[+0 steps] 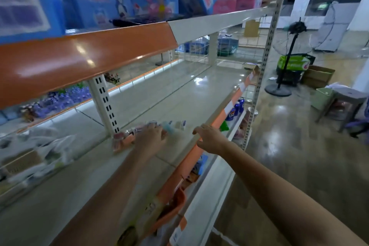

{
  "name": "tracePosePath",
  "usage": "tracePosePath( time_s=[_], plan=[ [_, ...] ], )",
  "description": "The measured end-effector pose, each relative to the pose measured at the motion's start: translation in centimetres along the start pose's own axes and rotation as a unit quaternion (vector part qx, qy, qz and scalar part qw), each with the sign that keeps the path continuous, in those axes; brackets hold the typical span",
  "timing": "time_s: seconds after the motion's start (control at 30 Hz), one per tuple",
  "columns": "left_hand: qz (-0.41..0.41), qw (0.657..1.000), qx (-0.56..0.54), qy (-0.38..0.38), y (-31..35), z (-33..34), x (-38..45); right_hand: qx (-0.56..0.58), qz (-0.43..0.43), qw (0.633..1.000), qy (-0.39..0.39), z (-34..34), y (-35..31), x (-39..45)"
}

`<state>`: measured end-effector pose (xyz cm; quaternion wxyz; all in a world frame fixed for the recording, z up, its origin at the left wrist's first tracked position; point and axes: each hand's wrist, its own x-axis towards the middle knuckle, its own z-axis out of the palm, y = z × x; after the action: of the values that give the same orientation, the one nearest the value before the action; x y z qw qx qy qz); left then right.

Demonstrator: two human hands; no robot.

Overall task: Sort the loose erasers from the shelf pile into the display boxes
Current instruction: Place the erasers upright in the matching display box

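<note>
A small pile of loose erasers lies blurred on the pale shelf board, near the upright post. Beside it sits an orange display box with small packs in it. My left hand reaches over the pile and the box, its fingers curled down onto the erasers; whether it grips one is hidden by blur. To the right, my right hand holds the shelf's front edge, fingers curled over the rim.
An orange-fronted upper shelf hangs close above with blue and pink boxes on it. Plastic bags lie at the left. Lower shelves hold cans. A standing fan and cartons stand on the floor at right.
</note>
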<state>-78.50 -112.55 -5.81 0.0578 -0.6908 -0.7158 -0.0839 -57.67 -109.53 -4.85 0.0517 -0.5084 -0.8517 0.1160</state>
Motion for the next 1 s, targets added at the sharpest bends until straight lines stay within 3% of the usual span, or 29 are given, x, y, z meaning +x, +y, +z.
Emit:
tracePosePath(
  time_s=[0.17,0.37,0.5,0.7,1.0],
  plan=[
    [-0.042,0.998,-0.045,0.021,-1.7,0.8,3.5,0.018,-0.026,0.999,-0.011,0.9,1.8,5.1],
    [-0.065,0.997,-0.023,-0.038,-4.0,2.1,6.2,0.019,-0.093,0.995,-0.027,1.4,2.8,10.5],
    [-0.067,0.997,-0.021,-0.038,-4.8,2.8,6.9,-0.019,-0.154,0.986,-0.059,1.5,3.2,13.0],
    [-0.093,0.994,-0.049,-0.016,-5.1,3.0,7.6,-0.05,-0.192,0.979,-0.05,1.2,4.4,14.7],
    [-0.15,0.986,-0.077,-0.009,-4.5,2.7,6.7,0.04,-0.231,0.972,-0.03,0.2,6.5,14.1]
  ],
)
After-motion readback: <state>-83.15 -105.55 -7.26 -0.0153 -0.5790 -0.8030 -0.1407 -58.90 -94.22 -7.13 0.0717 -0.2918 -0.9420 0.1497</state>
